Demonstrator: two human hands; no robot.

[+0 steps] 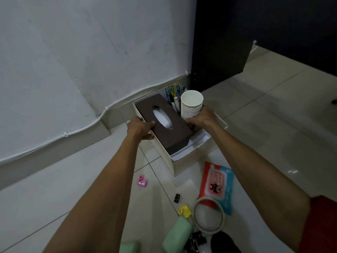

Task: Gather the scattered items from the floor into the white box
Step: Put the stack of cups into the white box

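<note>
My left hand (pixel 141 127) grips the left long edge of the brown tissue box (pixel 164 123), thumb laid over its top and fingers curled below, against the wall of the white box (pixel 169 161). Back toward me from that hand, alone on the floor (pixel 82 189), lies a pink sharpener (pixel 142 182). The tissue box sits inside the white box, its long axis running away from me and leftward, filling the side by my left hand. Beyond it stand pens (pixel 174 90). Just right of it is the stack of paper cups (pixel 191 105), upright, and my right hand (pixel 199 118) is curled round the lower part of the stack, so neither hand is free.

What counts for the coming move: everything left to gather lies nearer me than both hands, mostly under my right forearm. The wet wipes pack (pixel 216 187) is closest to the box, its long axis pointing roughly at it. Nearer me again are a black binder clip (pixel 177 198), a yellow clip (pixel 184 210) and a tape ring (pixel 208 216) overlapping the pack's near end. I judge the right hand the nearer one for the pack, once it lets go of the cups
</note>
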